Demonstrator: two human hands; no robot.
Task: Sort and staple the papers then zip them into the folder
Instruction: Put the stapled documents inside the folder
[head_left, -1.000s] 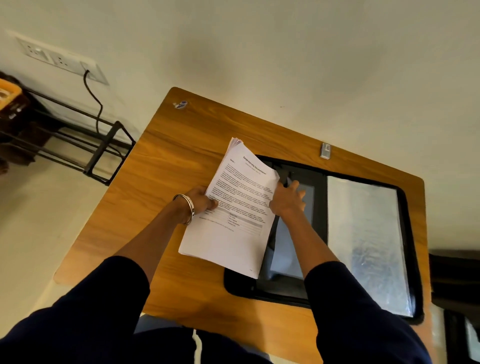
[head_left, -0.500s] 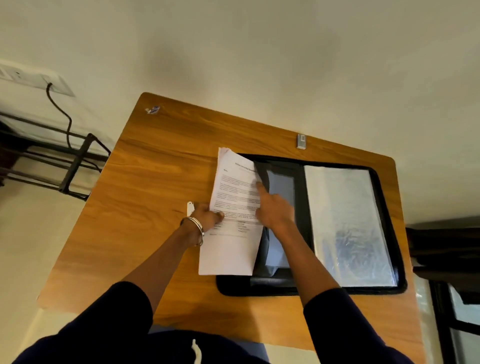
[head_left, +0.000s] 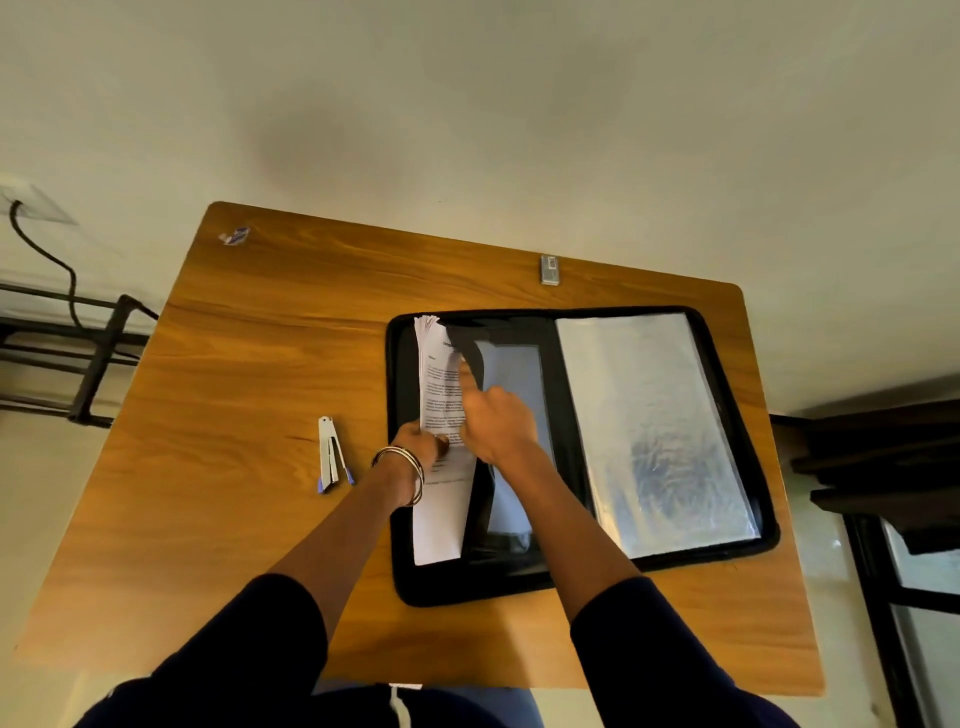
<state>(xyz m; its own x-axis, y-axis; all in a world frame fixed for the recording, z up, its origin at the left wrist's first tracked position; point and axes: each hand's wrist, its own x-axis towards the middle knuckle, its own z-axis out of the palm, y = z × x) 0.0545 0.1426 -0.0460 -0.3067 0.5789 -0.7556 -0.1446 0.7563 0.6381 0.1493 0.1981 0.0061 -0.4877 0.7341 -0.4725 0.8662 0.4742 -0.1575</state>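
Note:
A black zip folder (head_left: 571, 582) lies open on the wooden table; its right half shows clear plastic sleeves (head_left: 649, 426). A stack of printed papers (head_left: 441, 514) lies upright on the folder's left half, its right edge tucked under the black pocket flap (head_left: 467, 343). My left hand (head_left: 418, 447), with a bangle on the wrist, pinches the stack at its left edge, thumb on top. My right hand (head_left: 501, 423) is at the raised pocket flap, index finger stretched along its edge and the other fingers curled. A white and blue stapler (head_left: 330, 457) lies on the table left of my left wrist.
A small silver object (head_left: 549, 269) sits near the table's far edge, and a small sticker-like scrap (head_left: 236, 236) near the far left corner. A black metal rack (head_left: 93, 358) stands left of the table. Dark furniture (head_left: 883, 457) is at the right.
The papers have moved right, off the bare table and onto the folder's left half, partly under the pocket flap. The stapler, hidden before, now shows on the table.

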